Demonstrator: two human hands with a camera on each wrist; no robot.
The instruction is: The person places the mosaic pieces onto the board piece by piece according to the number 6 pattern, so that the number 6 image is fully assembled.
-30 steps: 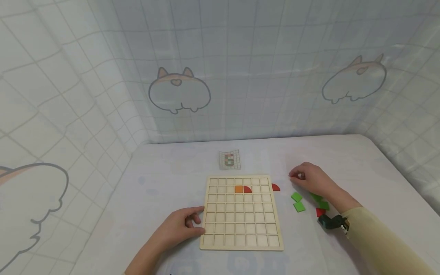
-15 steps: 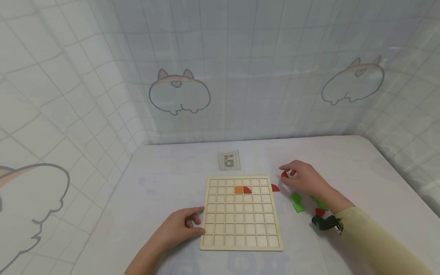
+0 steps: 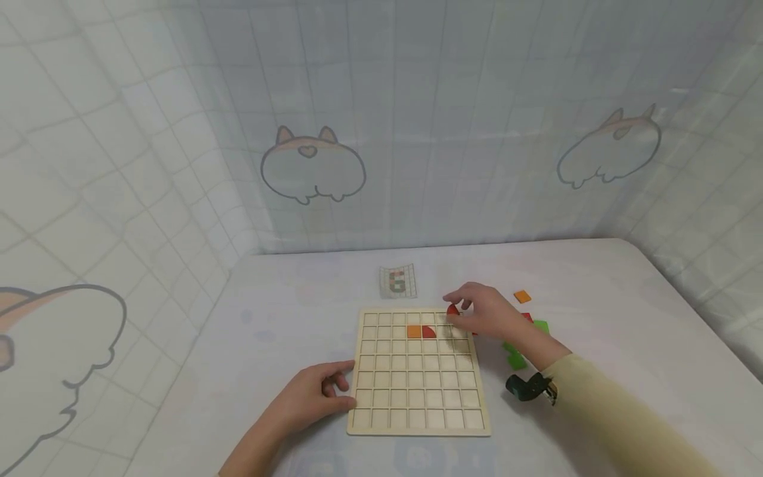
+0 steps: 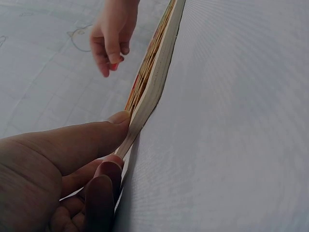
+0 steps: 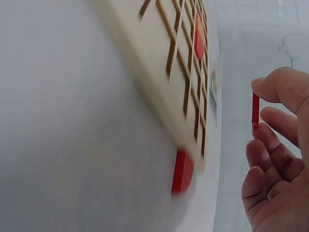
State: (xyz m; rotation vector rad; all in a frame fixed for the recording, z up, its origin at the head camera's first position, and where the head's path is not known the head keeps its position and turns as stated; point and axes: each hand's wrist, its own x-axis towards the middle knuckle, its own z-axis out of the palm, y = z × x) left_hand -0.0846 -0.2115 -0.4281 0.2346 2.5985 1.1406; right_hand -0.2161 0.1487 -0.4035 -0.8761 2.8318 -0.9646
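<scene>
White sheeting (image 3: 381, 205) with a faint grid and cartoon animals is walling in the worktop (image 3: 286, 305), which is carrying a pale gridded board (image 3: 418, 434). Over the board's far right part, the right hand (image 3: 485, 311) is holding a red piece (image 5: 255, 108); its grip is pinching the piece between thumb and a fingertip, while the other fingers are curling loosely. Meanwhile the left hand (image 3: 312, 391) is touching the board's left edge, its thumb and forefinger resting spread apart along it.

Light, thin and stiff is how the piece is looking, probably smooth enough to be slipping under a lopsided squeeze, yet hardly fragile. Opposite edges should be giving the surest hold, leaving the flat faces free. Seen edge-on in the right wrist view, its length is running from thumb to fingertip, upright in that view; which way its outline is pointing is too hidden to tell. The board is lying flat, its long axis pointing away from the person.

Within its cells, an orange tile (image 3: 414, 331) and a red quarter (image 3: 429, 332) are sitting side by side. Green tiles (image 3: 516, 362) are lying near the right forearm, and a card (image 3: 397, 281) is lying beyond the far edge.
</scene>
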